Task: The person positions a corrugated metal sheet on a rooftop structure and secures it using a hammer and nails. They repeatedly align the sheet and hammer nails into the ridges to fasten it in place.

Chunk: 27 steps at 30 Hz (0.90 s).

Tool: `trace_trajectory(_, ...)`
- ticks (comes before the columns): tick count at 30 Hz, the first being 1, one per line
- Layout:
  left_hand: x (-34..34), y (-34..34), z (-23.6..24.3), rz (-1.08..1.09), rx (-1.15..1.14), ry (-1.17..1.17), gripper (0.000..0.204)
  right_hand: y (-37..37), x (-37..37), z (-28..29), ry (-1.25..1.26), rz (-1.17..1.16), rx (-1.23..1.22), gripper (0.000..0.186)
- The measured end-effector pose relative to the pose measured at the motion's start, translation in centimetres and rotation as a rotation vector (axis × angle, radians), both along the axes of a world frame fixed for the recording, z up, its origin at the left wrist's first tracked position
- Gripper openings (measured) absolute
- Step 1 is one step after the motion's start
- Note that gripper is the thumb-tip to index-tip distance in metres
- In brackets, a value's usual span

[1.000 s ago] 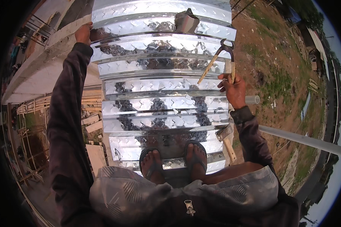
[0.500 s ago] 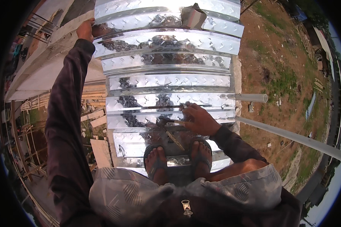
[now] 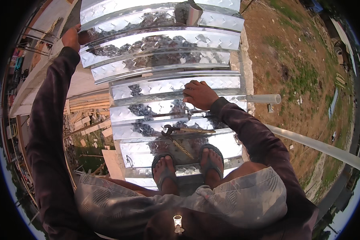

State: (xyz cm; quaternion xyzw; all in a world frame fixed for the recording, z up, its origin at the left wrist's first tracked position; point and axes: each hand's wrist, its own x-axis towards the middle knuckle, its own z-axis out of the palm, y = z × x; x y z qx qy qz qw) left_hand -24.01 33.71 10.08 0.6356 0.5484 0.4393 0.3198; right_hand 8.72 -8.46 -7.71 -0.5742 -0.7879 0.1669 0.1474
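Observation:
Ribbed, shiny metal decking sheets lie across in front of me. My left hand (image 3: 71,39) is closed on the left end of the far metal sheet (image 3: 156,42). My right hand (image 3: 201,95) rests on the near metal sheet (image 3: 122,108), its bent fingers and thumb apart over a rib, with nothing visible held. Nearer my feet lies a pair of pincers (image 3: 169,130), its worn yellowish handles spread apart. A small dark bit (image 3: 188,114), too small to identify, sits just below my right hand.
A crumpled grey piece (image 3: 188,14) lies on the far sheet. My sandalled feet (image 3: 164,170) stand on the near sheets. Pale pipes (image 3: 264,99) jut out at the right above dirt ground far below. Timber framing and a concrete edge (image 3: 36,94) lie left.
The far sheet has shifted left and turned slightly, and a gap shows between it and the near sheet. My left hand moved with it. My right hand left the pincers and moved farther away.

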Motion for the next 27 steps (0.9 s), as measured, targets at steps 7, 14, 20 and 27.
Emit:
trace_trajectory(7, 0.8, 0.1, -3.9, 0.037, -0.038, -0.2, 0.031, -4.2, 8.2, 1.5, 0.141, -0.232, -0.162, 0.024)
trace_trajectory(14, 0.4, 1.7, -4.9, 0.036, -0.095, -0.245, 0.031, -4.8, 9.1, 1.1, 0.271, -0.29, -0.258, 0.021)
trace_trajectory(20, 0.3, 2.9, -6.0, -0.069, -0.095, -0.111, 0.031, -7.4, 9.6, 1.5, 0.331, -0.42, -0.174, 0.027)
trace_trajectory(27, -2.5, 4.8, -8.3, -0.217, 0.024, -0.081, 0.035, -10.1, 9.4, 3.1, 0.131, -0.422, -0.076, 0.026)
